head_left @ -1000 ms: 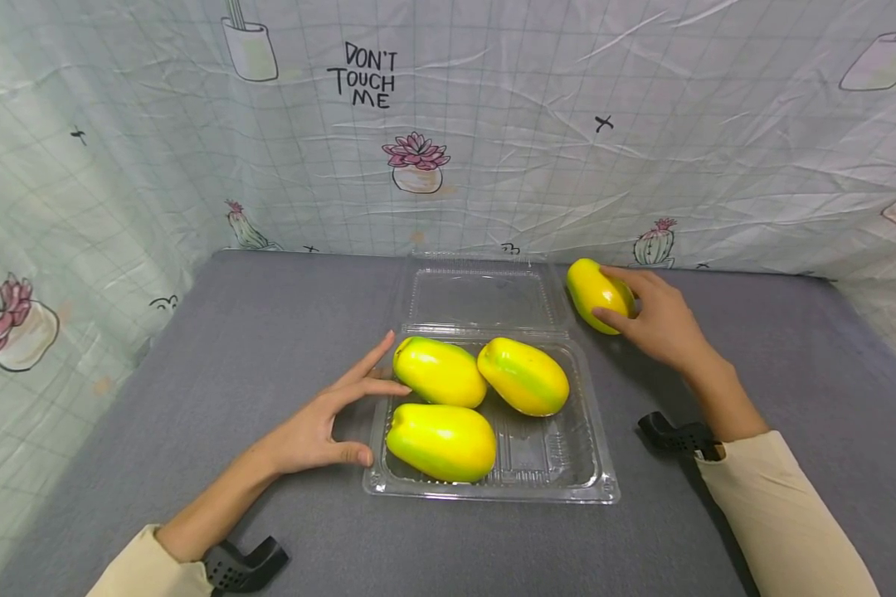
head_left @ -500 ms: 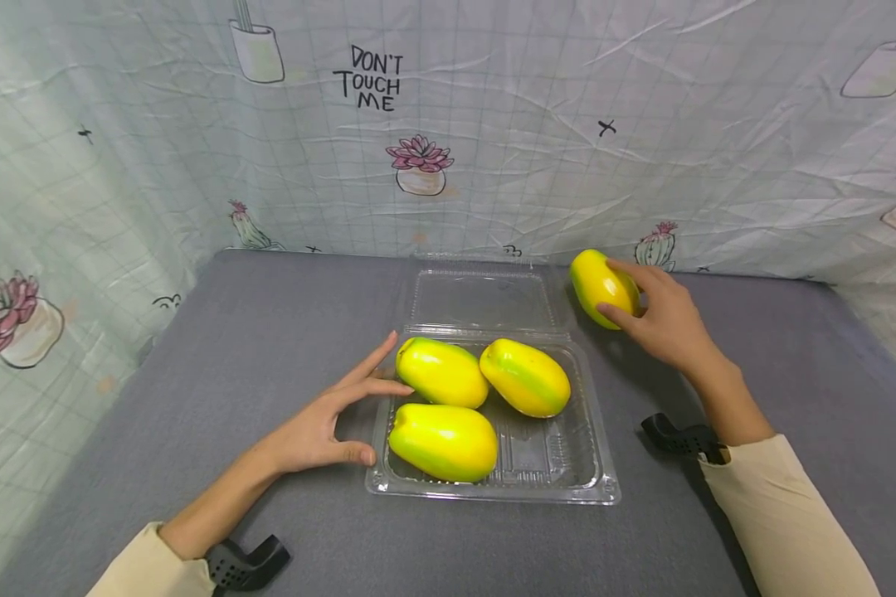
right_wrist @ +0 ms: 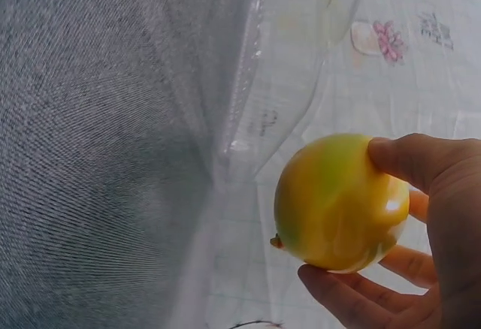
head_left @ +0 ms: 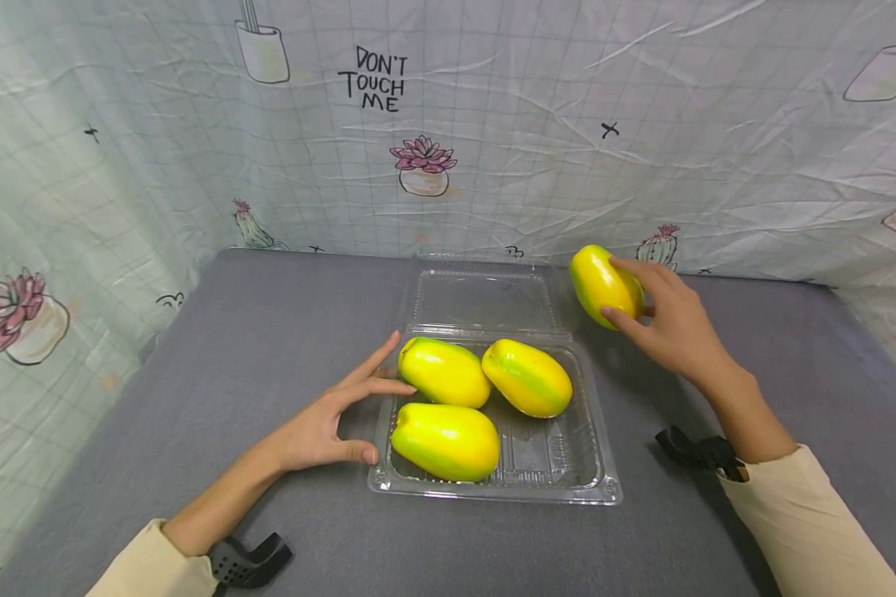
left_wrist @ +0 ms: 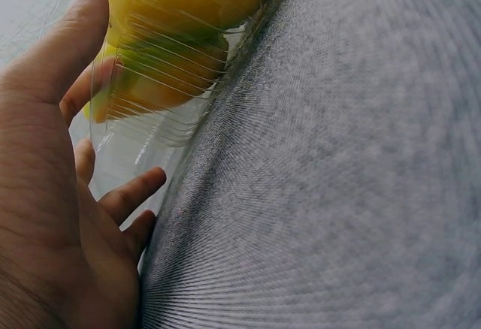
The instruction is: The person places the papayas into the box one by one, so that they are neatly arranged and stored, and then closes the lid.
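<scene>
My right hand (head_left: 672, 322) grips a yellow-green papaya (head_left: 601, 286) between thumb and fingers, behind and right of a clear plastic clamshell box (head_left: 493, 495). In the right wrist view this papaya (right_wrist: 331, 201) hangs off the grey surface, its small stem showing. The box lies open, its lid (head_left: 481, 298) folded back toward the wall. Inside it are three more papayas: one at the back left (head_left: 444, 371), one at the back right (head_left: 528, 378), one at the front left (head_left: 445, 442). My left hand (head_left: 324, 424), fingers spread, touches the box's left side.
A grey cloth (head_left: 269, 307) covers the table. Behind and left hangs a pale curtain (head_left: 508, 108) printed with plants and lettering. The box's front right part shows its bare ribbed floor (head_left: 541, 452). Black wrist mounts (head_left: 694, 452) sit at both sleeves.
My right hand has lifted the papaya off the table and shifted it slightly to the right. The left hand and the box hold their places; the head view has shifted slightly.
</scene>
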Demonstrator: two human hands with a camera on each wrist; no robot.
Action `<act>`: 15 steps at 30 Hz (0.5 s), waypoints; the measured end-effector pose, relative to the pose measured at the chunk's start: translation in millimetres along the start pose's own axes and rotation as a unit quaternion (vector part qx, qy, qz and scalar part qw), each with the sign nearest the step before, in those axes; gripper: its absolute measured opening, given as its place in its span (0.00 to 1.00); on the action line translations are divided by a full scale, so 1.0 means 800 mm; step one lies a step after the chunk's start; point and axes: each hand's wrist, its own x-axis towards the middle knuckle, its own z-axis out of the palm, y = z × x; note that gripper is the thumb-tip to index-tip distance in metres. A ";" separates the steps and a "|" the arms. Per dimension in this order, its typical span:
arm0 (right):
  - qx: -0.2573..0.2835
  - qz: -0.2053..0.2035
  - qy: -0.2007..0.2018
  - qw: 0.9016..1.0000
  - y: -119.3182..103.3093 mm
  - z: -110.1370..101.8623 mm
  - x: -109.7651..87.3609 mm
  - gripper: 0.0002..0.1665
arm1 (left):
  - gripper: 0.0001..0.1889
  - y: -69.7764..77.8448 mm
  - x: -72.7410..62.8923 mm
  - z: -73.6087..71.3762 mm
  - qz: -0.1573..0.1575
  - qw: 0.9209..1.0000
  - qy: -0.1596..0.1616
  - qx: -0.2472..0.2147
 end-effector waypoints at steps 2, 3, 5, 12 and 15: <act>-0.002 -0.012 0.004 1.000 -0.004 -0.003 -0.002 0.38 | 0.39 0.000 0.000 0.000 0.001 1.000 0.000 0.000; -0.004 -0.019 0.006 1.000 -0.006 -0.004 -0.003 0.38 | 0.39 0.000 0.000 0.000 0.001 1.000 0.000 -0.001; -0.006 -0.030 0.010 0.999 -0.011 -0.007 -0.004 0.39 | 0.39 0.000 0.000 0.000 0.001 1.000 0.000 0.000; -0.004 -0.073 0.021 0.997 -0.028 -0.014 -0.011 0.42 | 0.40 0.000 0.000 0.001 -0.001 1.000 0.000 0.001; -0.009 -0.097 0.025 0.995 -0.035 -0.017 -0.014 0.44 | 0.40 0.000 0.000 0.001 -0.001 1.000 -0.001 0.002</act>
